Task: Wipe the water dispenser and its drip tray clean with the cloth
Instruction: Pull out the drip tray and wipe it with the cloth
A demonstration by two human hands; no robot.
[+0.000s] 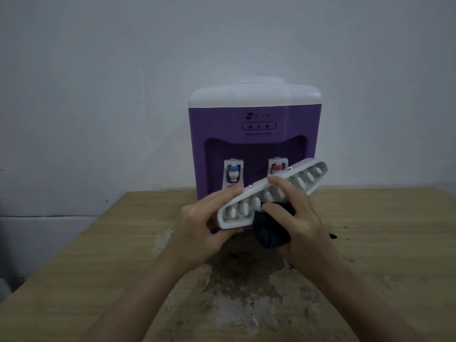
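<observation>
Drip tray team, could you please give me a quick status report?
Left hand grips drip tray, tilted, off the dispenser. Right hand presses dark cloth against it. Nothing in the way.

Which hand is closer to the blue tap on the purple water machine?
Left. The left hand grips the white drip tray just below the blue tap; the right hand is further right, holding the dark cloth.

- Your left hand (207,218) grips the low end of the white drip tray (274,191), held tilted before the purple water dispenser (254,134).
- Your right hand (298,218) presses the dark cloth (269,233) against its underside.
- The dispenser stands on the worn wooden table (98,267).
</observation>
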